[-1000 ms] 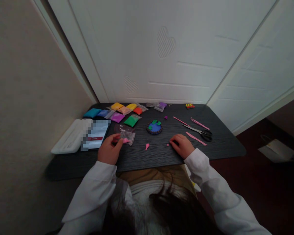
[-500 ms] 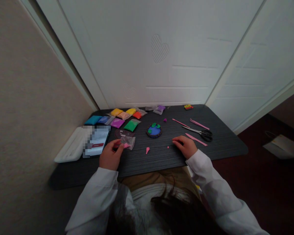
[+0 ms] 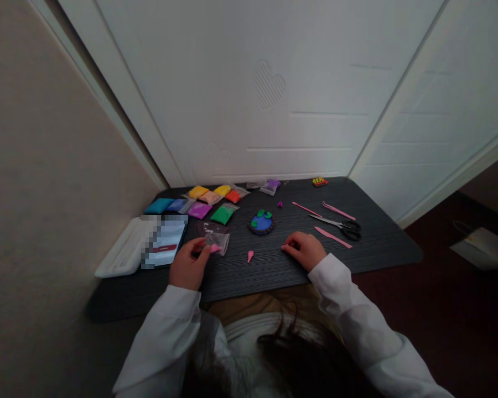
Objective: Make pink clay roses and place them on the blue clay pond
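My left hand (image 3: 190,264) is closed on the near edge of a clear bag (image 3: 221,240) with pink clay (image 3: 214,249) in it. My right hand (image 3: 305,250) rests low over the table, thumb and fingertips pinched around a tiny pink clay bit that is mostly hidden. Between the hands lies a teardrop-shaped pink clay piece (image 3: 250,256). Beyond it sits a round blue clay pond (image 3: 262,222) with a dark, beaded rim and several green clay pads on top. A small purple clay piece (image 3: 280,205) lies just past the pond.
Several coloured clay bags (image 3: 223,214) lie at the back left. A tablet (image 3: 166,243) and a white case (image 3: 126,249) are at the left. Black-handled scissors (image 3: 348,228), a pink knife tool (image 3: 332,236) and pink tweezers (image 3: 339,210) lie at the right.
My right hand has moved left onto the tiny pink bit, which lay uncovered on the table before. The left hand stays on the bag.
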Demonstrator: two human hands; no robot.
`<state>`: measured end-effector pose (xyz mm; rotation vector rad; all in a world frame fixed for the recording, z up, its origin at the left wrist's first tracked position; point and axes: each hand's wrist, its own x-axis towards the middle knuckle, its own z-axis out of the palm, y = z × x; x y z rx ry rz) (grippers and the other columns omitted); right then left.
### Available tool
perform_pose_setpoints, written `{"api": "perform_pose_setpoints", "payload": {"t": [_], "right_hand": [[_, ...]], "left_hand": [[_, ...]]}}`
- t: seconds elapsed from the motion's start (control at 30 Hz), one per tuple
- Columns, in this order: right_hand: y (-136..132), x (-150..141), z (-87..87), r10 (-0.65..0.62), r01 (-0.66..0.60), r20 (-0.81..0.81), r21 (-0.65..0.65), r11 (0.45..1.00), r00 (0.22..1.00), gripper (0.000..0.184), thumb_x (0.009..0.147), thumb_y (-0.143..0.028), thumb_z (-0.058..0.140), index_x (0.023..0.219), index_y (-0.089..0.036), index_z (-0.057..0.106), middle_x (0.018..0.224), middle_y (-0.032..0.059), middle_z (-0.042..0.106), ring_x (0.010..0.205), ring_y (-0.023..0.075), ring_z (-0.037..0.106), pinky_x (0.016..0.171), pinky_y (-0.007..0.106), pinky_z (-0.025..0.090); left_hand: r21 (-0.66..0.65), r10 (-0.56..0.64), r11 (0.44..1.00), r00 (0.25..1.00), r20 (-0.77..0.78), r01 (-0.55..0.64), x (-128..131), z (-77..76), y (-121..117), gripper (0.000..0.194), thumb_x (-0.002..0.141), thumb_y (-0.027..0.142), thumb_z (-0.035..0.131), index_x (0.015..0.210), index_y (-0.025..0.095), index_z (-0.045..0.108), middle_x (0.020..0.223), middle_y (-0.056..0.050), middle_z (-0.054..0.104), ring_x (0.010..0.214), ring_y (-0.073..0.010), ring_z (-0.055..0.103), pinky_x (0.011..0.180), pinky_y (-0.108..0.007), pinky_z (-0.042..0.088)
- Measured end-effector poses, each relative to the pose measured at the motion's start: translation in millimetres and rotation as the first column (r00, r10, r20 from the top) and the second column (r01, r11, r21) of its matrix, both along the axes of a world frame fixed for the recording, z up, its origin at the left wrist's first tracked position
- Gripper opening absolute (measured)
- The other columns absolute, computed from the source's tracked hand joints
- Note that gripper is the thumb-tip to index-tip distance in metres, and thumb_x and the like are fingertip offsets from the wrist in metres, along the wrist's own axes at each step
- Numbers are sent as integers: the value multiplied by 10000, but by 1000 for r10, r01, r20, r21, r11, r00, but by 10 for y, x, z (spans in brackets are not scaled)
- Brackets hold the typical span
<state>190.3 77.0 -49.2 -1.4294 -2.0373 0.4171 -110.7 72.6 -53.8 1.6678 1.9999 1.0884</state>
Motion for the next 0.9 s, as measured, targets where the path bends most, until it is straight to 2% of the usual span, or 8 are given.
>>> {"api": "perform_pose_setpoints", "payload": {"t": [0.23, 0.37, 0.47, 0.63, 0.77, 0.9], "right_hand": [[-36, 59, 11, -149, 146, -122, -33, 989, 981, 313, 770, -459, 432, 669, -197, 569, 576, -14, 547, 534, 109, 484, 512, 234, 356], [-46, 63, 14, -185, 180, -174, -43, 983, 967, 296, 720, -475, 496, 648, -192, 545, 562, -19, 540, 523, 110, 481, 509, 237, 362], [-45, 57, 2, -176, 169, -207, -51, 984, 962, 263, 690, -453, 540, 682, -190, 556, 602, -13, 567, 557, 117, 507, 534, 242, 388], [-44, 59, -15, -141, 132, -229, -55, 990, 963, 258, 728, -435, 498, 695, -195, 587, 626, -4, 587, 571, 122, 515, 553, 254, 397], [-29, 62, -49, -142, 134, -238, -49, 990, 961, 253, 687, -443, 543, 691, -192, 573, 608, -5, 571, 564, 126, 507, 538, 257, 401], [-25, 65, -57, -134, 126, -247, -48, 991, 960, 248, 708, -421, 524, 780, -195, 594, 705, 14, 608, 626, 142, 536, 580, 274, 420]], "left_hand": [[14, -17, 1000, 1000, 3, 17, -19, -33, 4, 433, 699, 471, 474, 1011, 180, 549, 927, -61, 603, 784, -176, 559, 688, -301, 437], [22, -24, 999, 1000, 6, 24, -23, -50, 12, 429, 703, 465, 470, 1011, 176, 545, 928, -65, 606, 795, -178, 560, 693, -306, 440], [29, -27, 999, 1000, 10, 26, -18, -49, 10, 419, 705, 457, 469, 1002, 172, 547, 934, -67, 606, 802, -177, 560, 705, -310, 441], [40, -29, 999, 999, 23, 28, -10, -42, 1, 419, 702, 452, 469, 1006, 174, 546, 938, -68, 606, 805, -179, 560, 699, -314, 445], [41, -27, 999, 999, 32, 25, -8, -42, 1, 410, 698, 438, 471, 1001, 174, 552, 929, -69, 609, 805, -183, 562, 691, -318, 446], [40, -16, 999, 999, 34, 15, -4, -28, -12, 397, 701, 423, 467, 1004, 182, 552, 922, -66, 608, 805, -188, 561, 694, -325, 443]]}}
